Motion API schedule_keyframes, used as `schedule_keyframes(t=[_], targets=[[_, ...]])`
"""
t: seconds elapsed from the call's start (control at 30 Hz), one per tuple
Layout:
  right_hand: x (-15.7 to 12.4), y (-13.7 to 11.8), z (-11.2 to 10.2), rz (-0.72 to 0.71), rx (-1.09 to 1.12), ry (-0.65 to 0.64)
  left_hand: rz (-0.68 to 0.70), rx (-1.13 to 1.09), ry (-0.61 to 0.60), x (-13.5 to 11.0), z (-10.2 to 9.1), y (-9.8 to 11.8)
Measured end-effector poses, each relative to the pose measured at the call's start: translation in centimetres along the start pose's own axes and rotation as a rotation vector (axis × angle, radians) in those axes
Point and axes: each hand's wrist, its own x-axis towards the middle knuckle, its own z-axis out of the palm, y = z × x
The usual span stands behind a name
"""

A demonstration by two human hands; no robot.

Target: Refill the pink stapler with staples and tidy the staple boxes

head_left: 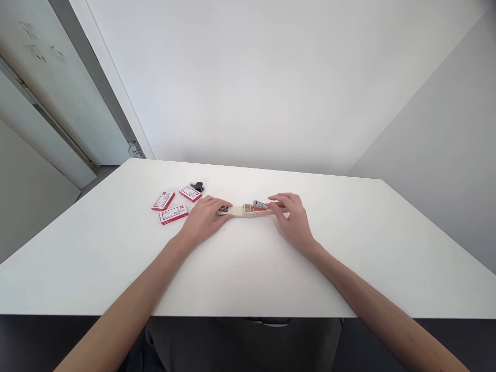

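Stapler point(237, 210), folded open on the white table point(248, 274), is laid with its long axis running left to right. Its left end is pinched by the left hand point(204, 216); over its right part the right hand point(295, 221) is held equally near, fingers curled; whether anything is pinched there cannot be told.

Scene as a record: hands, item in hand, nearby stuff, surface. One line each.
item: cream-and-pink stapler, opened out lengthwise
left_hand: left hand, thumb and fingers around the cream end
right_hand: right hand, fingers at the pink end; exact grip unclear
metal_part: metal strip, angled up near the right fingertips
boxes: three red-and-white boxes, left of the stapler
other: small black object behind the boxes, type unclear
surface: white table
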Motion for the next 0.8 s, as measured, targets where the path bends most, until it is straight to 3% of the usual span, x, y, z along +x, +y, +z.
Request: schedule_keyframes(t=[0.1, 0.27, 0.37, 0.5, 0.8], targets=[[0.4, 0.4, -0.2, 0.196, 0.100, 0.039, -0.053, -0.002, 0.044, 0.0, 0.2, -0.1], [0.9, 1.1, -0.2, 0.454, 0.424, -0.040, -0.071, -0.017, 0.041, 0.0, 0.2, 0.0], [0.9, 0.6, -0.2, 0.436, 0.510, -0.037, -0.111, -0.023, 0.015, 0.0, 0.1, 0.4], [0.7, -0.6, -0.3, 0.305, 0.538, -0.040, -0.169, -0.054, -0.028, -0.1, 0.1, 1.1], [-0.2, -2.3, -0.4, 0.173, 0.399, -0.071, -0.083, -0.119, -0.123, -0.3, 1.2, 3.2]])
